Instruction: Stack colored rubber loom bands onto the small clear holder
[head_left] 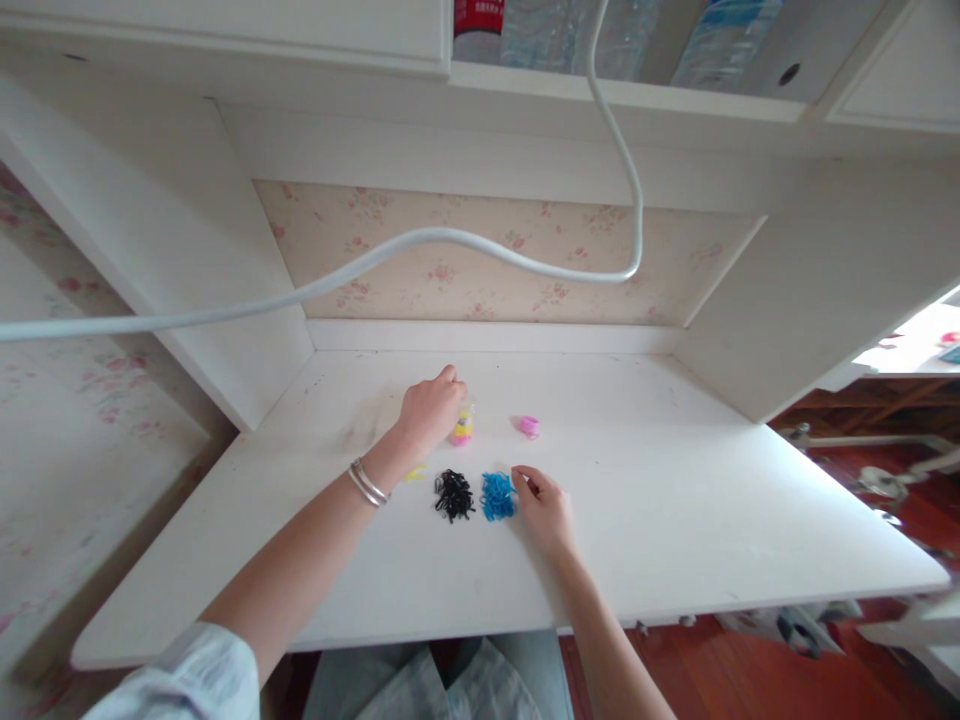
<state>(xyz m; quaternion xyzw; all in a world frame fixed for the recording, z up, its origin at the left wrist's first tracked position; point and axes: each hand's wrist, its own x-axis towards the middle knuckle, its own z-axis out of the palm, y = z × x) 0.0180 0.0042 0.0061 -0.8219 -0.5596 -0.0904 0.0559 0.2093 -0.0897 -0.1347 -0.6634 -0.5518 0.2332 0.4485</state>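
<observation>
My left hand (433, 408) is closed, fingers bent down at the top of a small clear container (463, 428) with yellow and pink bits inside. Its fingertips are hidden, so I cannot tell what they hold or whether they touch the container. My right hand (545, 507) rests on the table just right of a pile of blue rubber bands (497, 497), with thumb and fingers curled together. Anything between them is too small to name. A pile of black rubber bands (454, 496) lies left of the blue one. A few yellow bands (415, 472) show partly behind my left wrist.
A small pink object (529, 427), perhaps a lid, lies right of the container. The white table (675, 500) has side panels and a low back ledge. A white cable (435, 237) crosses the view above. Plastic bottles (540, 35) stand on the overhead shelf.
</observation>
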